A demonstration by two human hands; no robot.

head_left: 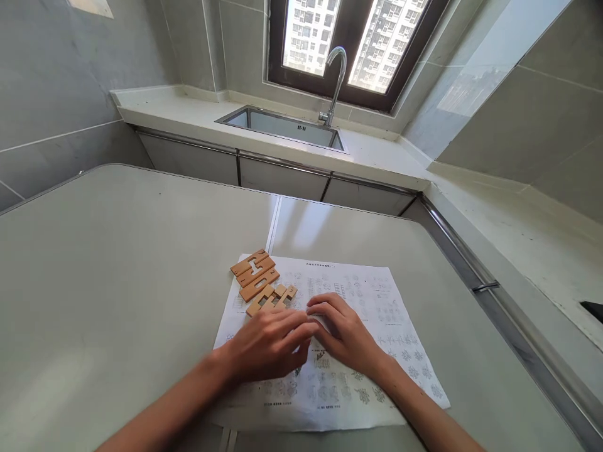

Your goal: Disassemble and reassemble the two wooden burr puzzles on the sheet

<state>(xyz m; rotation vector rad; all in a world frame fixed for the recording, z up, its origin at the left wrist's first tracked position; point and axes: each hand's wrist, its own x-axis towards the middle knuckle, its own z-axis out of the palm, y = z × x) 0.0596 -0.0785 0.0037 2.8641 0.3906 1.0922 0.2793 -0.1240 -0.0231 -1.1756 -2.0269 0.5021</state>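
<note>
My left hand (276, 344) rests over a printed paper sheet (377, 402), its fingers bent and held together. Opposite it, my right hand (343, 333) curves inward, and the fingertips of both hands meet above the middle of the sheet. Whatever may be between them is hidden by the fingers. Just beyond my left hand lie lighter notched wooden puzzle pieces (281, 292), partly covered by that hand. A flat wooden piece with a slot and a number (259, 284) lies behind them, beside more notched wooden pieces (252, 267) placed against each other.
The sheet with diagrams lies on a pale table (117, 282) with a seam down its middle. Past its far edge is a counter (377, 149) with a sink (282, 125) and a tap (336, 81) below a window. A metal rail (461, 251) runs along the right side.
</note>
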